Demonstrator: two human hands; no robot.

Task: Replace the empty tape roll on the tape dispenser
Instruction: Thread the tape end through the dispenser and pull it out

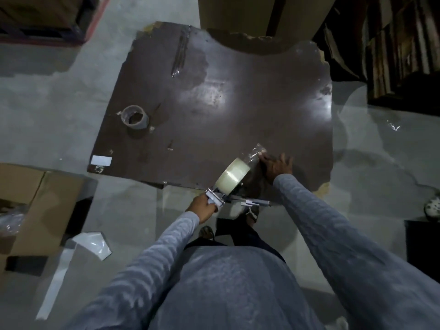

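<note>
A full clear tape roll [234,176] sits on the tape dispenser [217,196], held above the near edge of a dark brown board [214,103]. My left hand [202,207] grips the dispenser's handle. My right hand [276,166] is beyond the roll, pinching the loose end of clear tape [256,153] pulled out from it. The empty brown cardboard tape core [135,117] stands on the board at its left side, apart from both hands.
The board lies on a grey concrete floor. An open cardboard box [31,206] is at the left, with white paper strips [78,248] beside it. Large cartons [250,13] stand at the back, dark stacked material [402,48] at the right. My feet [238,225] are just below the dispenser.
</note>
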